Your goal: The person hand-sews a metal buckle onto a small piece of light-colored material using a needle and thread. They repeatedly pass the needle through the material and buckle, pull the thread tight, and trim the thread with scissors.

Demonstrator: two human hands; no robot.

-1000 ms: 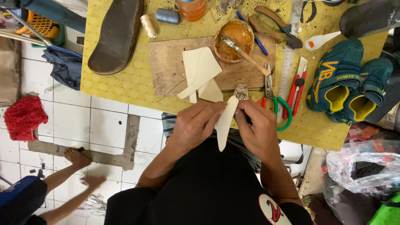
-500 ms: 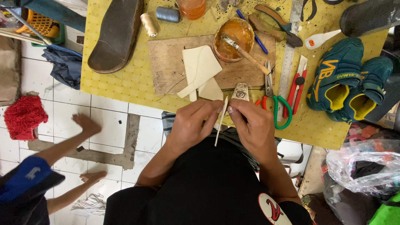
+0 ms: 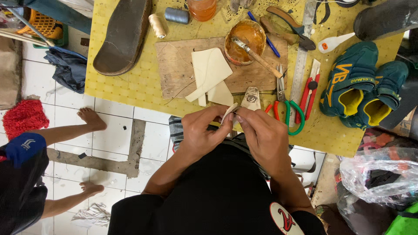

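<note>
My left hand (image 3: 203, 134) and my right hand (image 3: 261, 132) meet at the front edge of the yellow work table (image 3: 130, 85). Between their fingertips they pinch a small cream leather piece (image 3: 229, 112), seen almost edge-on and mostly hidden by the fingers. Just beyond lie more cream cut pieces (image 3: 211, 72) on a wooden board (image 3: 174, 65). An orange bowl of glue (image 3: 245, 38) with a brush (image 3: 257, 56) stands at the board's far right corner.
Green-handled scissors (image 3: 287, 109), a red utility knife (image 3: 310, 89), a metal ruler (image 3: 301, 56) and a pair of teal shoes (image 3: 363, 89) lie right. A dark sole (image 3: 124, 35) and thread spools (image 3: 157, 25) lie left. Another person's bare legs (image 3: 76, 130) stand on the tiled floor.
The leather piece, held flat and long a second ago, has been turned edge-on and drawn into my fingertips. The other person's feet have shifted on the tiles.
</note>
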